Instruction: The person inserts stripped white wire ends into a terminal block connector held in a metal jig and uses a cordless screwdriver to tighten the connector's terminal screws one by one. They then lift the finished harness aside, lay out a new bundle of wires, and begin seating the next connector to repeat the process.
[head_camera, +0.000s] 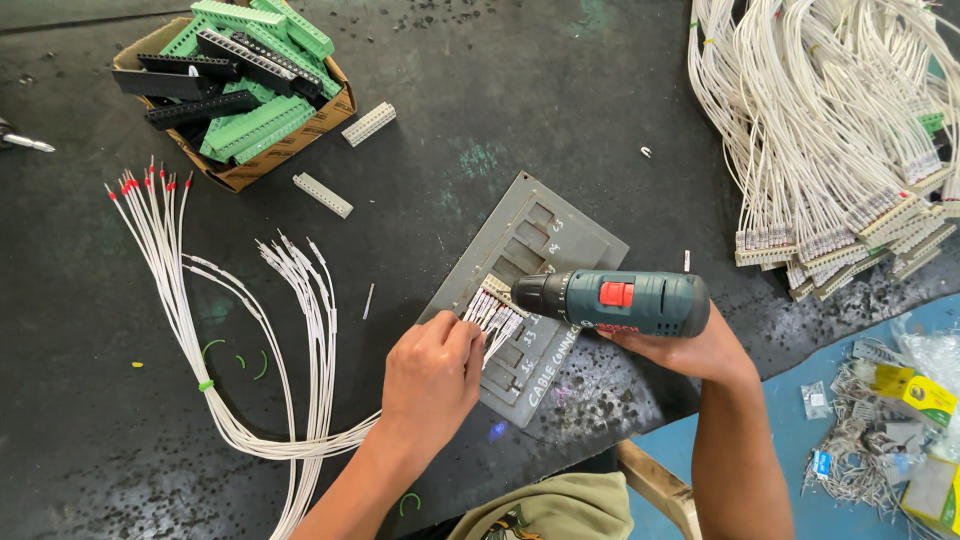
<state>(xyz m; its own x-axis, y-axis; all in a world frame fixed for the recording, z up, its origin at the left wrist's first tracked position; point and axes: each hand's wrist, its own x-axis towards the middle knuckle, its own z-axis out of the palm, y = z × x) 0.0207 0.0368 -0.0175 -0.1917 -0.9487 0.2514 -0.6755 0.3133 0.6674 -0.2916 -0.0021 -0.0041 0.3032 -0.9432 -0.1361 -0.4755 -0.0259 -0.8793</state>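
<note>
Far left: a metal bit (27, 142) lies at the table's edge, alone on the dark table (520, 90).
Cardboard box: the box (240, 172) sits upper left, heaped with green terminal blocks (255, 125) and black connector strips (195, 108).
Loose pieces: two grey connector blocks (322, 194) lie on the table just right of the box.
White wires: a long bundle of white wires (180, 330) sweeps down from red-tipped ends, loops low, and runs right towards the left hand.
Left hand: the left hand (432, 378) is pinched shut on the wire ends, thumb and fingers pressing them at the jig's lower left edge.
Metal jig: a grey slotted jig plate (560, 235) lies at centre, tilted; a small connector (497, 287) sits in one slot with the wires fanned into it.
Drill: the teal cordless screwdriver (625, 302) lies level over the plate, nose pointing left at that connector.
Right hand: the right hand (690, 350) is wrapped from below around the screwdriver's body, closed firm on it.
Upper right: a big pile of finished harnesses (830, 130), white wires ending in grey connectors.
Lower right: small bags and a yellow packet (915, 392) on a blue surface.
</note>
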